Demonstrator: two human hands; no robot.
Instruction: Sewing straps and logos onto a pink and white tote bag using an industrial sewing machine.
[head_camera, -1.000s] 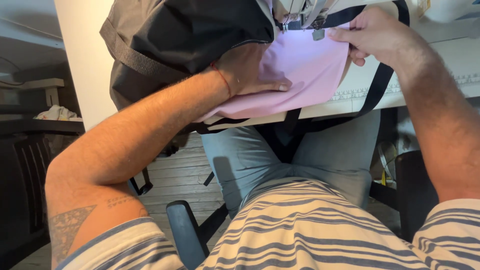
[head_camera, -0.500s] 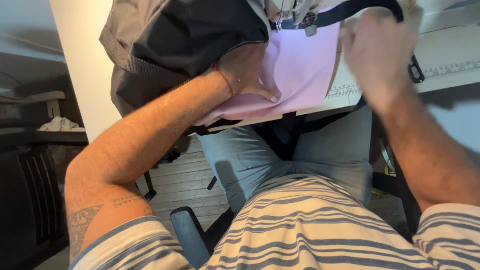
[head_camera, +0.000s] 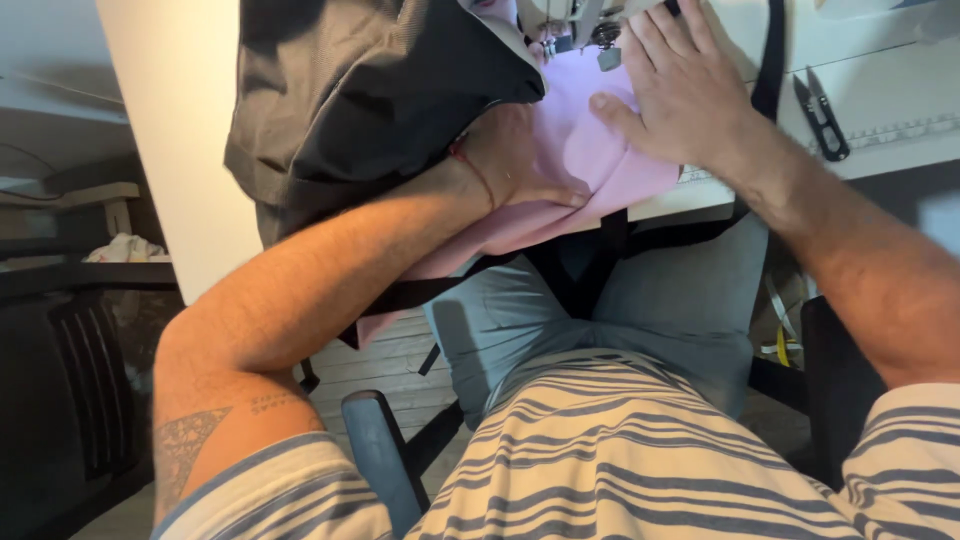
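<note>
left hand (head_camera: 520, 160) flat on pale pink fabric (head_camera: 600, 170), partly under bulky black fabric (head_camera: 370, 90) | right hand (head_camera: 685, 90) open, palm pressed on the pink fabric beside sewing machine needle area (head_camera: 575, 30) | small black thread snips (head_camera: 822, 112) on white worktop (head_camera: 890, 140), right of that hand

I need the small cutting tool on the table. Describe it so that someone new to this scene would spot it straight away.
Start at the white table along the top of the view, then look past the right hand, which lies flat on the pink fabric. Near the table's right end, beside a black strap, lie the thread snips: small, dark, with two thin pointed blades, the only metal tool lying loose there.
</note>
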